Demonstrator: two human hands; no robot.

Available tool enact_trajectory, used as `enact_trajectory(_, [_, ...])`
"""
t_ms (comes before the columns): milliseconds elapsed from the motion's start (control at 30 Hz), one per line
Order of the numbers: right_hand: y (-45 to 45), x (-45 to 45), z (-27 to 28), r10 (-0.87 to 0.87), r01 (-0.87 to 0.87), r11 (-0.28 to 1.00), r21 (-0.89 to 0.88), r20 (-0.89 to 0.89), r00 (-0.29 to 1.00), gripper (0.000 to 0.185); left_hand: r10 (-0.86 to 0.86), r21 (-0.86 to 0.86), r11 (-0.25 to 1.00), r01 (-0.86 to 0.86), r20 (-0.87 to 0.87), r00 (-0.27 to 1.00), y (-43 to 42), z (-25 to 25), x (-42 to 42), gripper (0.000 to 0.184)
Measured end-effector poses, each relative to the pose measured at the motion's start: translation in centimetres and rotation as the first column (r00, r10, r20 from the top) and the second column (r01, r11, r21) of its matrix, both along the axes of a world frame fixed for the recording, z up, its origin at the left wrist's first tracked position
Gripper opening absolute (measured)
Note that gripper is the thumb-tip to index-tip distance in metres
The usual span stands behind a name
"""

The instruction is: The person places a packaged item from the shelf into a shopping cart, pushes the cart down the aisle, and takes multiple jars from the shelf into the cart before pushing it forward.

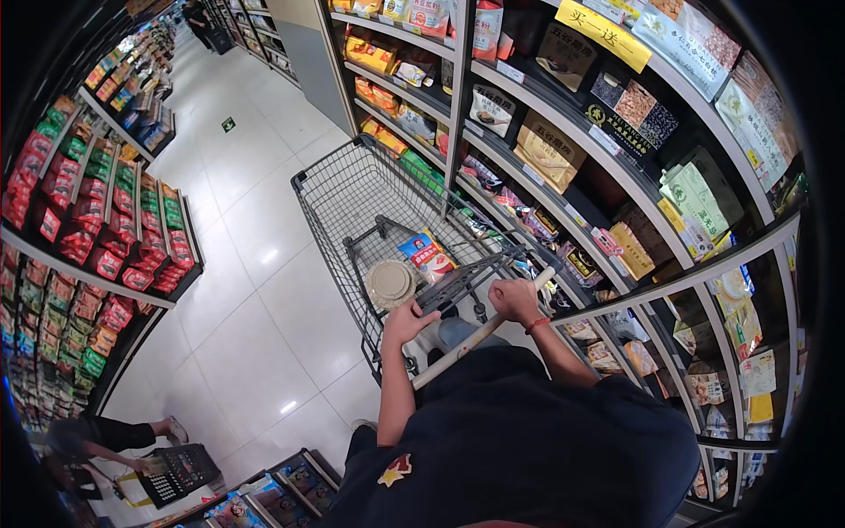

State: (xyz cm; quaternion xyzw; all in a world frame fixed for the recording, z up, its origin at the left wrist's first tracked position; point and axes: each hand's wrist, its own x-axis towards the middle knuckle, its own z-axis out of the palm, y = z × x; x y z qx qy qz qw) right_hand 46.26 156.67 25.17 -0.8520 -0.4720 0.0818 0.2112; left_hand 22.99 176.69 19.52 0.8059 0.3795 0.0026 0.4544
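A dark wire shopping cart stands in front of me, angled away along the aisle. My right hand is closed around its pale handle, near the right end. At the rear edge of the basket is my left hand, fingers curled over the rim and thumb stretched along it; its fingertips are partly hidden. Just beyond it, in the cart, is a round beige item, like a lid or stacked bowls. Beside that lies a red and blue food packet.
Tall shelves with bagged foods run close along the cart's right side. A rack of red and green packets stands left across the tiled floor. At lower left, a person's arm reaches to a black crate. Another person stands far ahead.
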Motion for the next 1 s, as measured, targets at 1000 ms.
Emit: enact_trajectory(1000, [-0.1,0.1,-0.4,0.018,-0.018,1.0,0.026,0.026,1.0,0.019,-0.03,-0.03,0.999,0.03,0.016,0.999,-0.1,0.1,-0.1,0.06])
